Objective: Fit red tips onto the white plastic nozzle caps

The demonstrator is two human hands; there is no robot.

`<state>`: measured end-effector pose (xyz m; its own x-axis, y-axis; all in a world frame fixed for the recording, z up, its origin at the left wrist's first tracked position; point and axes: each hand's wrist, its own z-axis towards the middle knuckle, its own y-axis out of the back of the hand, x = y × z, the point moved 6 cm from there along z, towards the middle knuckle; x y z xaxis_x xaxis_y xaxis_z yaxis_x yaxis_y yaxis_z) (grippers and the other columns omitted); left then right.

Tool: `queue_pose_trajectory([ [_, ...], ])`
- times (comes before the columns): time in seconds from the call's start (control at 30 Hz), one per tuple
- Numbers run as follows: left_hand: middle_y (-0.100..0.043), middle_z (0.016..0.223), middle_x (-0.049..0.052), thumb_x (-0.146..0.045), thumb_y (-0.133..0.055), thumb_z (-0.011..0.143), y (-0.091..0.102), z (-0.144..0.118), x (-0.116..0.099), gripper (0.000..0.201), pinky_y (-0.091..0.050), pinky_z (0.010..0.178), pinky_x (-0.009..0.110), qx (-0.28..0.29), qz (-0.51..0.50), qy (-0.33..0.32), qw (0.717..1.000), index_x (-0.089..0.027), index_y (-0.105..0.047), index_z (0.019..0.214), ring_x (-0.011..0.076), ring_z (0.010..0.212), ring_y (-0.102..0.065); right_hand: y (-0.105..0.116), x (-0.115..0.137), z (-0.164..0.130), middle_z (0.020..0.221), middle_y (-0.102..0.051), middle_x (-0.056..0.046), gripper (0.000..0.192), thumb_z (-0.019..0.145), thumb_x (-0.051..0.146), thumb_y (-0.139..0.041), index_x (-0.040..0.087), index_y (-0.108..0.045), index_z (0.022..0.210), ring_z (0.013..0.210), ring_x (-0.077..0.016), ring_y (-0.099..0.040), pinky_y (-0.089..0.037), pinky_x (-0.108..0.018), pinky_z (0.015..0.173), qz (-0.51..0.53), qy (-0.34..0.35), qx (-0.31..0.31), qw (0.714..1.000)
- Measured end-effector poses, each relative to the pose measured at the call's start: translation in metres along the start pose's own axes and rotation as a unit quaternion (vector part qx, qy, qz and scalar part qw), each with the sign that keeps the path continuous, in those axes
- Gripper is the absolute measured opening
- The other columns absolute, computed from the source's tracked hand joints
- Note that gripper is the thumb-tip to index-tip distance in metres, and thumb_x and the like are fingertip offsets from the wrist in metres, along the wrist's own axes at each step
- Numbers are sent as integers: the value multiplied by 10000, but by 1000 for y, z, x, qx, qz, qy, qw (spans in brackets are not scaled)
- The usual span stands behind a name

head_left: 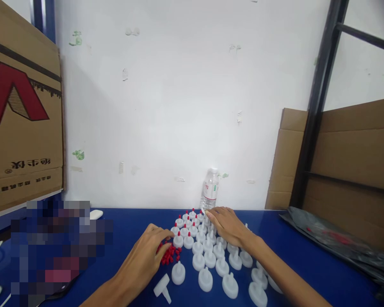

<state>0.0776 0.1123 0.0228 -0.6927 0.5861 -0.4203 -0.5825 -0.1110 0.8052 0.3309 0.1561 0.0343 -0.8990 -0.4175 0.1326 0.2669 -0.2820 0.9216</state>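
My left hand [144,249] is over a small heap of red tip caps [169,254], thumb and index finger apart at its edge. My right hand [227,222] reaches to the back of the group, its fingers drawn together at a white nozzle cap [204,210]; its fingertips are partly hidden. Left of that hand stand several nozzle caps with red tips [188,241]. Under and in front of it are many bare white nozzle caps [210,258], upright on the blue table [121,230]. One nozzle cap [162,289] lies on its side near the front.
A clear water bottle [210,189] stands against the white wall [179,106]. A large printed carton [25,106] rises at the left, beside a blurred patch. Dark plastic bags [333,238] lie at the right, with cardboard sheets [355,149] behind a dark metal frame [320,94].
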Motion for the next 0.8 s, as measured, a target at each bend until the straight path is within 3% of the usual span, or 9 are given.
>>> queue_pose_trajectory([
  [0.2,-697,991,42,-259,-454,1001,7,-1,-11,255,-489,901,368,-35,-6,-26,999,-248,-705,1048,235,1000,-603,-10,-2,8,1308,-661,-103,653,1059,538,-127,225,-666,1257,1279,-290,-533,-319,-513,1109,11,-7,21,1000],
  [0.33,-683,976,49,-277,-423,1012,14,-3,-15,271,-496,898,391,-60,-13,-38,997,-242,-692,1022,241,988,-592,5,5,8,1344,-635,-105,576,1070,501,-182,221,-636,1288,1322,-286,-504,-280,-544,1146,15,7,-17,1000],
  [0.47,-657,1027,53,-284,-405,1023,25,-7,-21,258,-491,911,393,-104,-28,-42,993,-245,-637,1128,234,1005,-582,32,24,2,1254,-638,-107,393,1056,472,-340,234,-599,1232,1141,-261,-617,-466,-445,1003,29,25,-102,994],
  [0.57,-636,1012,39,-291,-436,1018,26,-10,-27,222,-485,904,382,-105,-39,-50,992,-250,-579,1183,227,993,-577,38,61,-10,1154,-649,-100,226,1041,348,-430,231,-577,1168,981,-230,-675,-557,-371,837,25,123,-150,981],
  [0.7,-618,969,24,-295,-490,998,24,-12,-31,150,-472,856,371,-101,-32,-72,992,-245,-549,1127,223,929,-568,29,126,-29,1141,-687,-95,224,1009,122,-435,195,-533,1197,1143,-220,-636,-520,-373,990,-9,330,-145,933],
  [0.8,-608,931,21,-252,-413,1016,27,-13,-31,133,-444,786,359,-100,-12,-89,991,-235,-539,977,216,860,-549,35,153,-30,1088,-709,-94,215,993,77,-452,168,-526,1174,1155,-211,-635,-512,-349,1000,-17,377,-166,911],
])
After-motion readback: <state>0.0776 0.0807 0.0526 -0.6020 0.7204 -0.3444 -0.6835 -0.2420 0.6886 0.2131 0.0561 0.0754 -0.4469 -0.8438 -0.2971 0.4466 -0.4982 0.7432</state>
